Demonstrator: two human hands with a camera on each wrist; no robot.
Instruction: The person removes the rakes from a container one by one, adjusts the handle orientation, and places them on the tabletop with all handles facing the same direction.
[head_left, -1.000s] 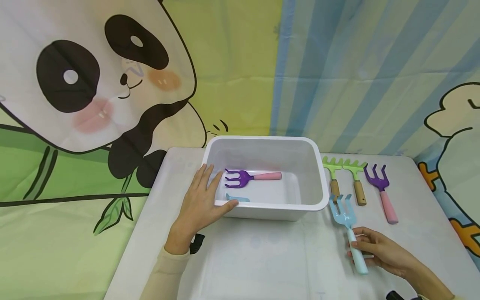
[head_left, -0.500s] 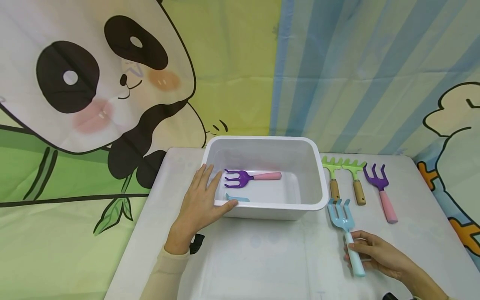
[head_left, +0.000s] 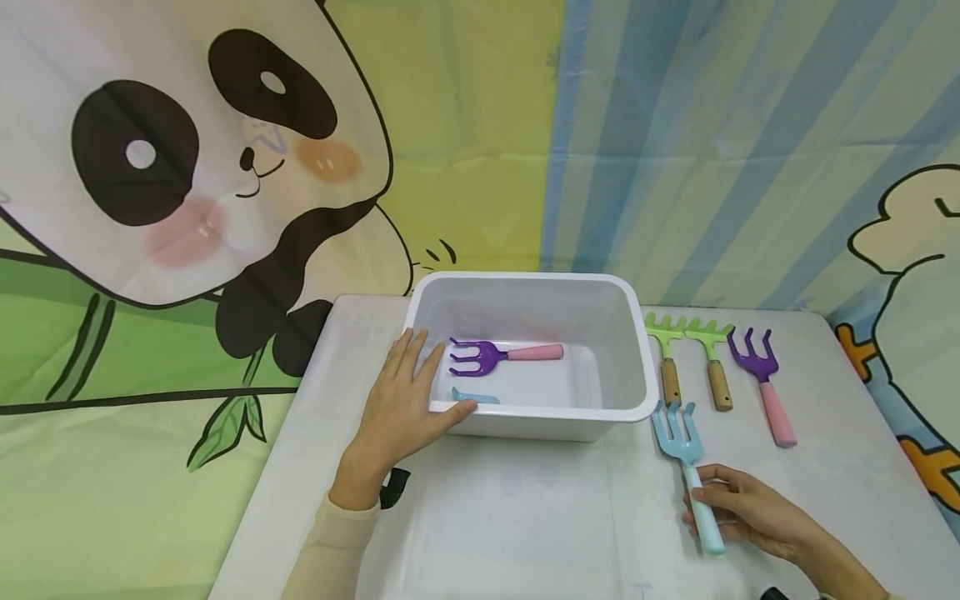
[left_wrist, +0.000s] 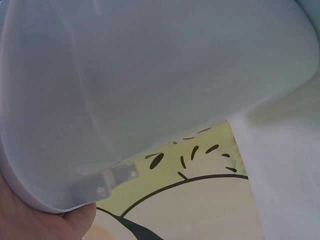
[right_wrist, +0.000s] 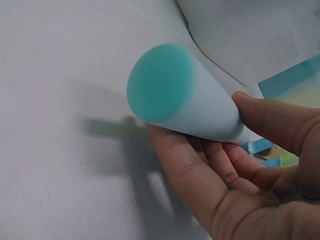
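table (head_left: 525, 517) | white bin (head_left: 630, 333) | green rakes (head_left: 686, 333) | purple fork (head_left: 753, 354)

Two green rakes (head_left: 686, 354), purple fork (head_left: 759, 379) on white table (head_left: 525, 517); panda backdrop (head_left: 187, 167).

Blue fork (head_left: 686, 467), lifted nr bin (head_left: 525, 417)

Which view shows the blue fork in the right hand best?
The head view: the whole blue fork shows, tines to handle, gripped by the right hand. The right wrist view shows only its handle end, close up. The left wrist view shows none of it.
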